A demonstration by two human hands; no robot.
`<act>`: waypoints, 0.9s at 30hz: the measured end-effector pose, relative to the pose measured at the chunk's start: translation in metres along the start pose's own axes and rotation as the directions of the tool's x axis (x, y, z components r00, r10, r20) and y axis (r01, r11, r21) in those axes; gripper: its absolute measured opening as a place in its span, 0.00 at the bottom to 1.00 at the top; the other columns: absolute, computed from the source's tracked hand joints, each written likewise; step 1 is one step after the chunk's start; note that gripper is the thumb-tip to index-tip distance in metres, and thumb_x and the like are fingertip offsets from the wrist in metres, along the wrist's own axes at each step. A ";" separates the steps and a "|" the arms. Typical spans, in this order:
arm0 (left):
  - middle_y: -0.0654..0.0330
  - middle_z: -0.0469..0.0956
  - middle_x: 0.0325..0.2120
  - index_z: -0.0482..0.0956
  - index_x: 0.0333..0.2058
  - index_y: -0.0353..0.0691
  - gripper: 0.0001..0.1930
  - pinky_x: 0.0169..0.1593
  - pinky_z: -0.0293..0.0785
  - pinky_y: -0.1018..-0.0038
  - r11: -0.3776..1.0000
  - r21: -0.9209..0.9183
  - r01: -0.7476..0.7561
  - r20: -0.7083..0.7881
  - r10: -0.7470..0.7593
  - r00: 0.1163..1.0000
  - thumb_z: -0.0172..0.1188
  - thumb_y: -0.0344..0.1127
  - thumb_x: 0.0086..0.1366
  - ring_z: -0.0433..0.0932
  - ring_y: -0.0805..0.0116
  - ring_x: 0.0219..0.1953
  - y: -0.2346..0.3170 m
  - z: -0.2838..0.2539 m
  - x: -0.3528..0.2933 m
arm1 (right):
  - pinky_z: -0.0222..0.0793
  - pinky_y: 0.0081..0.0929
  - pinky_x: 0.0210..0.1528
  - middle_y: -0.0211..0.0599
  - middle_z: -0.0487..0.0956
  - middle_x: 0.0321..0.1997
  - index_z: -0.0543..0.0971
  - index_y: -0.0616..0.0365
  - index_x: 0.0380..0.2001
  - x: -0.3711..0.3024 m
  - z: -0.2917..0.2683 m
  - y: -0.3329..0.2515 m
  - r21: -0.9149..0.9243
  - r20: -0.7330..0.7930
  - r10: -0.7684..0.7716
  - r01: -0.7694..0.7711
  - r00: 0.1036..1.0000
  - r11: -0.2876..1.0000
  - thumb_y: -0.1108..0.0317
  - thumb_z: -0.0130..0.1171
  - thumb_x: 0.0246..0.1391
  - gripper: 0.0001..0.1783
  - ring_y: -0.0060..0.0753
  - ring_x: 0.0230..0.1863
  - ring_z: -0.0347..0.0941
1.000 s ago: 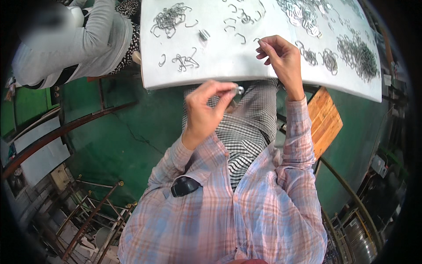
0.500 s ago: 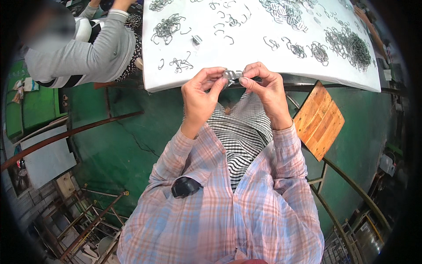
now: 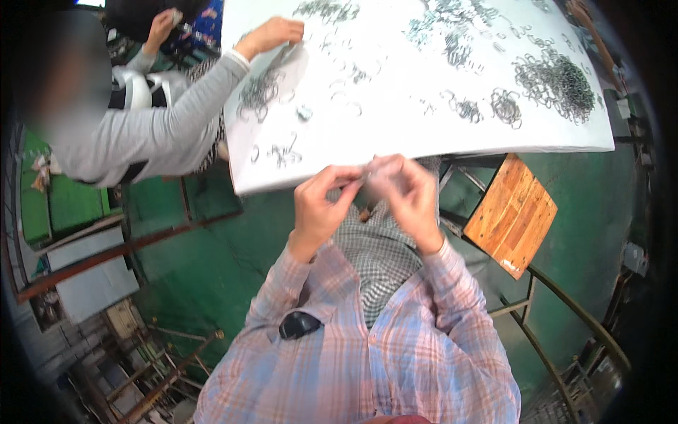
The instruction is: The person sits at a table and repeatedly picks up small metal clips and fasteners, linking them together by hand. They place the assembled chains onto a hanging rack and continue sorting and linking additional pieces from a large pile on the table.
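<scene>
Just off the near edge of the white table (image 3: 395,134), my two hands meet in front of my lap. My left hand (image 3: 321,212) is closed, thumb and forefinger pinching a small metal piece whose shape is mostly hidden now. Fingers of my right hand (image 3: 412,201) are smeared by motion at the same spot, so their grip cannot be told. On the tabletop ahead lie loose bent metal rings (image 3: 505,106) and a small cluster of thin metal pieces (image 3: 284,154). A bigger heap of dark metal rings (image 3: 558,85) is at the right.
At the left, a co-worker in a grey sleeve (image 3: 191,99) reaches a hand (image 3: 272,35) over the table. Another person's arm (image 3: 600,39) shows at the far right. A wooden stool seat (image 3: 512,215) stands by my right side; metal rails (image 3: 575,311) run behind it.
My hands are lower in the picture, and the slotted silver metal piece seen between them is now mostly hidden. My right fingers blur. The co-worker's hand has come over the table's left side.
</scene>
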State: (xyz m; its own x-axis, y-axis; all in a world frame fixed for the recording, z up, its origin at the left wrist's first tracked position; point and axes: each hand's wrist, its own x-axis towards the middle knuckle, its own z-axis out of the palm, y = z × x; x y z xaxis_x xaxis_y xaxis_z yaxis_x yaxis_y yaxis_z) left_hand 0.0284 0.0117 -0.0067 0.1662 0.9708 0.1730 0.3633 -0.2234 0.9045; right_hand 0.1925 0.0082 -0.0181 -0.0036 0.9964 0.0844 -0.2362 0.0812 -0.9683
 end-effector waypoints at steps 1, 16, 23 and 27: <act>0.56 0.82 0.36 0.79 0.40 0.29 0.12 0.45 0.80 0.74 0.995 -0.077 0.063 -0.001 -0.063 0.998 0.62 0.16 0.56 0.82 0.69 0.40 -0.007 -0.004 0.010 | 0.72 0.25 0.45 0.40 0.81 0.36 0.74 0.64 0.27 -0.001 0.000 0.001 -0.109 0.003 -0.073 0.073 0.997 0.991 0.78 0.63 0.50 0.07 0.27 0.39 0.76; 0.54 0.80 0.32 0.84 0.35 0.36 0.07 0.35 0.76 0.66 0.769 0.467 -0.436 0.201 0.388 0.900 0.62 0.28 0.57 0.79 0.53 0.31 -0.069 0.170 0.255 | 0.66 0.50 0.62 0.42 0.80 0.34 0.75 0.63 0.28 -0.006 -0.018 0.006 -0.257 0.032 -0.235 0.236 0.971 0.937 0.82 0.62 0.48 0.06 0.40 0.39 0.79; 0.57 0.79 0.24 0.84 0.35 0.33 0.09 0.35 0.75 0.71 0.991 0.129 -0.031 0.199 0.005 0.980 0.64 0.31 0.57 0.79 0.63 0.29 -0.041 0.082 0.143 | 0.66 0.51 0.62 0.42 0.80 0.34 0.76 0.63 0.28 -0.016 -0.014 0.015 -0.260 0.024 -0.215 0.214 0.976 0.942 0.82 0.62 0.47 0.06 0.40 0.39 0.80; 0.56 0.83 0.34 0.83 0.41 0.31 0.11 0.38 0.78 0.77 0.875 -0.162 0.456 0.263 -0.407 0.875 0.65 0.24 0.58 0.81 0.74 0.36 -0.018 0.013 0.055 | 0.65 0.49 0.63 0.41 0.80 0.33 0.76 0.63 0.27 -0.016 -0.005 0.013 -0.262 0.008 -0.201 0.196 0.980 0.945 0.83 0.62 0.47 0.06 0.37 0.34 0.80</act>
State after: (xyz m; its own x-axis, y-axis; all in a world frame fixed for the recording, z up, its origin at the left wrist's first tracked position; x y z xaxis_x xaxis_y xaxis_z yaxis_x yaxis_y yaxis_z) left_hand 0.0435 0.0682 -0.0185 0.2386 0.9173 -0.3189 0.2454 0.2608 0.9337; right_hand 0.1939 -0.0067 -0.0335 0.0367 0.9595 0.2792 0.0303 0.2782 -0.9600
